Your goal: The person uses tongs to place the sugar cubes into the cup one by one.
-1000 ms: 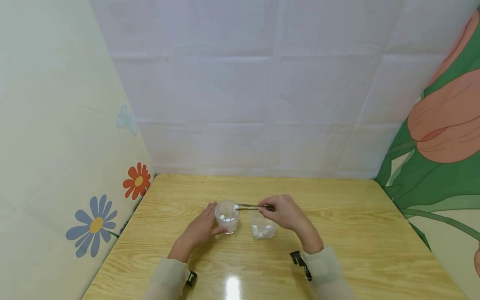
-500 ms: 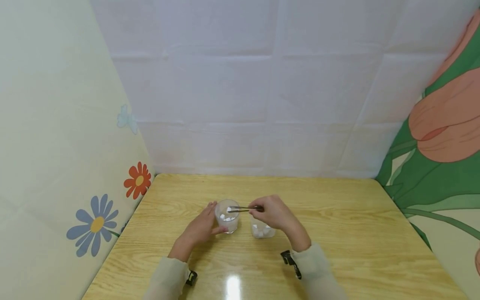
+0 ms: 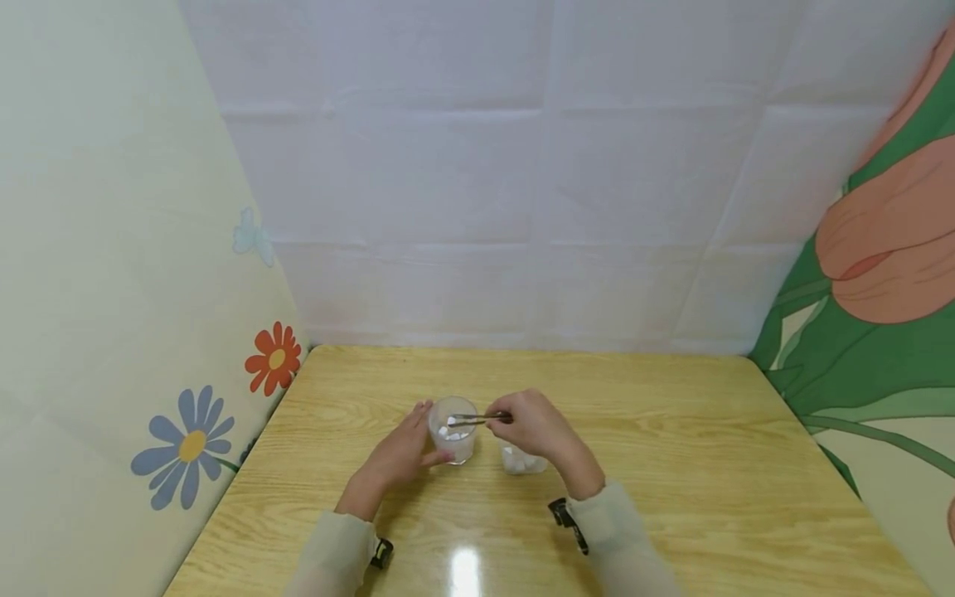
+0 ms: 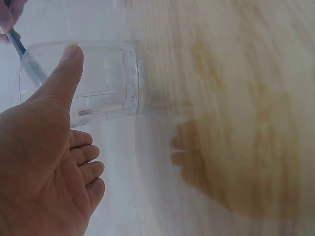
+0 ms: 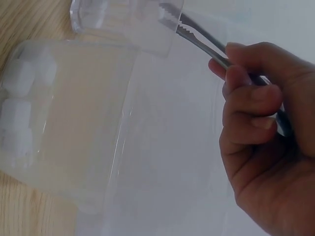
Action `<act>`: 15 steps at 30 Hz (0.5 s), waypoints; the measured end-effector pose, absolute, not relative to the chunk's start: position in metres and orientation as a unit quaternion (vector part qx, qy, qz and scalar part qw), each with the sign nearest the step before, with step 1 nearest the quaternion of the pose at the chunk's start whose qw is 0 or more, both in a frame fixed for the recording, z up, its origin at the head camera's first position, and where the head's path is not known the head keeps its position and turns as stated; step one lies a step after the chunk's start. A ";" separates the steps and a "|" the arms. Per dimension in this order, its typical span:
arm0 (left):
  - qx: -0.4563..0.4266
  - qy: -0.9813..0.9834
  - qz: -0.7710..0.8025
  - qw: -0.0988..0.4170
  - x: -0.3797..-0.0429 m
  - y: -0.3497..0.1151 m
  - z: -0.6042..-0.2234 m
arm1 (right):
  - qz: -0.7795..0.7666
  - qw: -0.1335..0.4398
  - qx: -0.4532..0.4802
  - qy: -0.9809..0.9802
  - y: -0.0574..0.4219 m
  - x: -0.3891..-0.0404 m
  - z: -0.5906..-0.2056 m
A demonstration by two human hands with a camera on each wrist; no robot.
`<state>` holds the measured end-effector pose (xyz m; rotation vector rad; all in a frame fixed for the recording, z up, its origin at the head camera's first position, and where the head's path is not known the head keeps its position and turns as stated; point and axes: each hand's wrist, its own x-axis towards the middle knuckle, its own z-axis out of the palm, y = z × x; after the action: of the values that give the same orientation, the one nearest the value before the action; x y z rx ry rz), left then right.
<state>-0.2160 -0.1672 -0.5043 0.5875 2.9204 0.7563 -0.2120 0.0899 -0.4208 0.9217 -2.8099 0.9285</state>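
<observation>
My left hand (image 3: 399, 452) holds the clear glass (image 3: 464, 449) from its left side; in the left wrist view the thumb lies along the glass wall (image 4: 106, 69). Several white cubes (image 3: 451, 434) lie inside. My right hand (image 3: 533, 423) pinches metal tongs (image 3: 477, 419), and their serrated tips (image 5: 172, 14) are inside the mouth of the glass, slightly apart. Whether a cube is still between the tips is unclear. Below my right hand stands a clear plastic container (image 5: 88, 113) with several white cubes (image 5: 18, 115) at its bottom.
Everything stands on a light wooden table (image 3: 671, 464). A pale cloth (image 3: 477, 182) hangs behind it. Flower-patterned panels (image 3: 149, 332) border the left and right sides. Black wrist straps (image 3: 569, 524) sit at both sleeves.
My right hand has moved left with the tongs, carrying a white cube from the glass's rim to inside its mouth. My left hand and the glass stay in place.
</observation>
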 end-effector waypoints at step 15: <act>0.195 0.947 0.253 0.025 -0.218 -0.166 -0.507 | 0.278 0.016 0.281 -0.918 0.077 -0.215 -0.422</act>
<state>-0.2177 -0.1664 -0.5072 0.6037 2.9300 0.7812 -0.2147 0.0767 -0.4220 0.8742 -2.8557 0.8636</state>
